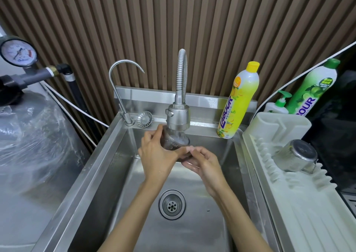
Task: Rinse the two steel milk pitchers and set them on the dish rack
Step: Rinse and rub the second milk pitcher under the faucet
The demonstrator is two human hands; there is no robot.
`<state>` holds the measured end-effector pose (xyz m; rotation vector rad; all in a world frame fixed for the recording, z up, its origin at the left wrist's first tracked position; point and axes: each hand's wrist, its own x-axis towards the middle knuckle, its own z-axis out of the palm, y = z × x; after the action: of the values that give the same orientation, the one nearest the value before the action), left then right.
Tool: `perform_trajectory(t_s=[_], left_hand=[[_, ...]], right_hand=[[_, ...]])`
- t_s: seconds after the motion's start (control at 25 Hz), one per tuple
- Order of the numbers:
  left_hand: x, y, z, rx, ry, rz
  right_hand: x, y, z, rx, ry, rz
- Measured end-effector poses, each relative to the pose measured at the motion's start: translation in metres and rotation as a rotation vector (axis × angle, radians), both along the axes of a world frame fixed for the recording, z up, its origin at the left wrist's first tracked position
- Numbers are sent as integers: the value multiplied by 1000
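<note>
One steel milk pitcher [295, 156] lies upside down on the pale dish rack [285, 197] at the right of the sink. Over the sink, under the running spray head of the flexible faucet [178, 117], I hold a small container [174, 142]; it looks dark and see-through, with marks on its side. Water pours into it. My left hand [156, 155] grips its left side. My right hand [202, 162] holds its lower right edge with wet fingers. Much of the container is hidden by my hands.
The steel sink [107, 167] has a drain [172, 204] in its floor. A thin gooseneck tap [119, 90] and a strainer basket [144, 118] sit at the back left. A yellow detergent bottle [238, 101], a green one [313, 86] and a pump bottle [279, 103] stand behind the rack.
</note>
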<state>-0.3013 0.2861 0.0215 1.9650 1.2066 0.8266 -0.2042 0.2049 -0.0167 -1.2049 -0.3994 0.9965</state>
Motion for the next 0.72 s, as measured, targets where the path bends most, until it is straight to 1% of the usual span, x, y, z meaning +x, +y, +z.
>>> perform_trajectory(t_s=[0.08, 0.12, 0.16, 0.24, 0.28, 0.32, 0.36, 0.4, 0.48, 0.56, 0.64, 0.68, 0.72], left_hand=[[-5, 2, -2, -93, 76, 13], [-7, 3, -7, -168, 52, -12], [-8, 4, -12, -267, -20, -64], [-8, 2, -22, -489, -223, -198], [-5, 1, -27, -577, -320, -260], [-1, 1, -31, -627, -402, -301], [4, 1, -32, -632, -468, -323], [8, 3, -31, -613, -519, -325], [17, 8, -28, -529, -574, -288], [17, 12, -20, -382, -523, -220], [12, 13, -10, -220, -416, -196], [8, 13, -4, -169, -364, -186], [5, 14, 1, -133, -310, -161]], right_hand=[[4, -3, 18, -173, -172, -30], [6, -5, 28, -258, -285, -61], [7, -6, 38, -350, -441, -103], [7, -9, 50, -498, -809, -181], [6, -10, 53, -523, -947, -201], [5, -11, 53, -500, -1019, -219], [5, -12, 52, -426, -1002, -231], [7, -12, 48, -324, -911, -237], [12, -10, 35, -144, -657, -207], [12, -3, 19, -37, -443, -139], [8, 4, 5, 80, -208, -87], [5, 7, 1, 117, -117, -71], [4, 9, 0, 118, -77, -61]])
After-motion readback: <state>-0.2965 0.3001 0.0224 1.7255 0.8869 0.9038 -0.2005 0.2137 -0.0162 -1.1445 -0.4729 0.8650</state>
